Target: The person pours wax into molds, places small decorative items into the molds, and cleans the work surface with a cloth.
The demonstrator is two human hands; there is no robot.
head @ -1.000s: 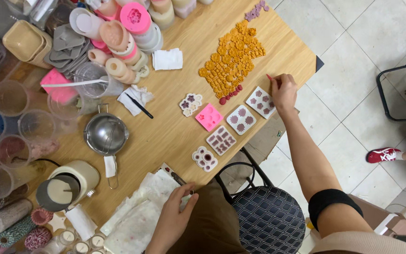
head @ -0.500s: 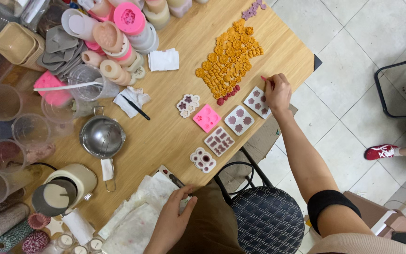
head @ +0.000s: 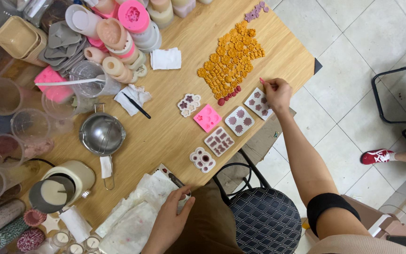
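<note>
Your right hand (head: pixel 277 91) is out at the far edge of the wooden table (head: pixel 175 136), fingers curled together with a small dark-pink piece (head: pixel 261 81) pinched at the fingertips — it pokes out just above the knuckles. Directly under that hand lies a white square mould (head: pixel 258 103) with dark purple fillings; your palm overlaps its far corner, so hand and mould are touching or very nearly so. Just beyond your fingertips, toward the middle of the table, sits the spread of orange wax flowers (head: pixel 231 59), with a few dark red pieces (head: pixel 229 95) along its near edge, close beside your thumb.

More moulds run in a loose row from that hand back toward you: another white square mould (head: pixel 239 121), a pink mould (head: pixel 207 118), a rectangular mould (head: pixel 219 141) and a small round-lobed mould (head: pixel 202 159).

Your left hand (head: pixel 172 216) rests at the near edge of the table on crumpled white paper (head: pixel 137 211), fingers loosely bent around a small pale object — what it is, I cannot tell. A steel pot (head: pixel 102 134) stands well apart from both hands.
</note>
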